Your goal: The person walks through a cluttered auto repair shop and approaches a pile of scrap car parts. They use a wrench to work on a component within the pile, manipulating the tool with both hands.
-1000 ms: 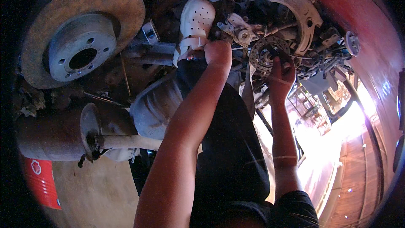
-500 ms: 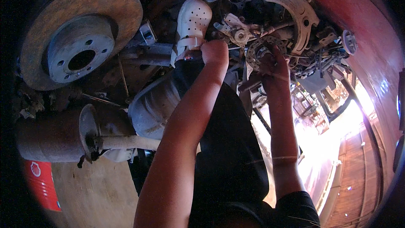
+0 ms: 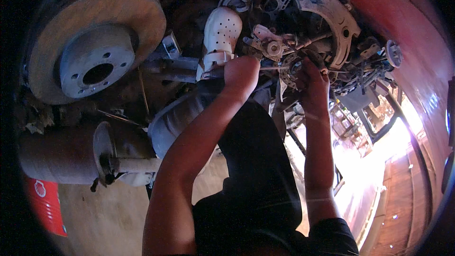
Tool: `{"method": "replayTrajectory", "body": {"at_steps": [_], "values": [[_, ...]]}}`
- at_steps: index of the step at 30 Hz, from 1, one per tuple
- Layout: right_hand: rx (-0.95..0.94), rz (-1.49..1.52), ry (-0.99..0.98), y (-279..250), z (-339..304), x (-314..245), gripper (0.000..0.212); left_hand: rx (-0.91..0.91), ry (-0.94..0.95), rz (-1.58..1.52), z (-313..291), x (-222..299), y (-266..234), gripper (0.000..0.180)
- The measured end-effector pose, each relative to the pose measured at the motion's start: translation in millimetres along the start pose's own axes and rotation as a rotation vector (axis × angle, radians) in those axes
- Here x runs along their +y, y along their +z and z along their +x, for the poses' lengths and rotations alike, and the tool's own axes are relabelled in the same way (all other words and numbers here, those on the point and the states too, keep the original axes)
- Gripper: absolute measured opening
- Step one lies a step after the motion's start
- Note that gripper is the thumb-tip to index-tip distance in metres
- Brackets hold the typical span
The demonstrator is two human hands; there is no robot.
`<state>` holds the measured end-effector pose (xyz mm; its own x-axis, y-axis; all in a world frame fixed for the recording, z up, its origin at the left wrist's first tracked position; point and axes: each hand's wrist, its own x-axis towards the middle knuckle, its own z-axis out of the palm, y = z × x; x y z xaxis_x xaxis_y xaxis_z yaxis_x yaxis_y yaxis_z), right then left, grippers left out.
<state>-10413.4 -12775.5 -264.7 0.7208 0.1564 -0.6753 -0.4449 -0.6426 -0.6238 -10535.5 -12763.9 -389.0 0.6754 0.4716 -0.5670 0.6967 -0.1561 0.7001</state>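
Observation:
My left hand (image 3: 241, 72) is a closed fist beside a white clog (image 3: 222, 31) on my foot. It grips what looks like a screwdriver (image 3: 274, 68): a dark handle end sticks out left of the fist, and a thin metal shaft runs right. That shaft reaches a round, dirty metal part (image 3: 288, 72) with a holed, ring-like face. My right hand (image 3: 313, 83) is closed around this part's right side, the thumb and fingers partly in shadow. Whether the shaft's tip touches the part or passes behind it, I cannot tell.
A rusty brake disc (image 3: 97, 42) fills the upper left. Below it lies a rusty cylinder with a flange (image 3: 104, 149). Heaped metal parts, including a curved arm (image 3: 339, 23), lie beyond my hands. A red panel (image 3: 417, 33) curves along the right; a red box (image 3: 45, 206) stands lower left.
The whole view has shifted slightly, so things sit lower. My left forearm has swung outward and its fist dropped a little; more of the shaft shows. My right hand keeps its hold.

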Motion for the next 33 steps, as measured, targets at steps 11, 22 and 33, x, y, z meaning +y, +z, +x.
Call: {"method": "replayTrajectory", "body": {"at_steps": [11,22,33], "values": [[-0.086,-0.236,0.007,-23.4,1.0,0.0,0.024,-0.091,0.415,-0.406,57.7,97.0,-59.5,0.056],[0.109,-0.74,-0.335,-44.2,-37.2,71.2,0.024,0.23,0.328,-0.464,25.0,117.1,-34.5,0.032],[-0.131,-1.111,-0.4,-64.9,-13.8,49.1,0.024,0.28,0.25,-0.316,25.5,113.3,-24.1,0.034]]}}
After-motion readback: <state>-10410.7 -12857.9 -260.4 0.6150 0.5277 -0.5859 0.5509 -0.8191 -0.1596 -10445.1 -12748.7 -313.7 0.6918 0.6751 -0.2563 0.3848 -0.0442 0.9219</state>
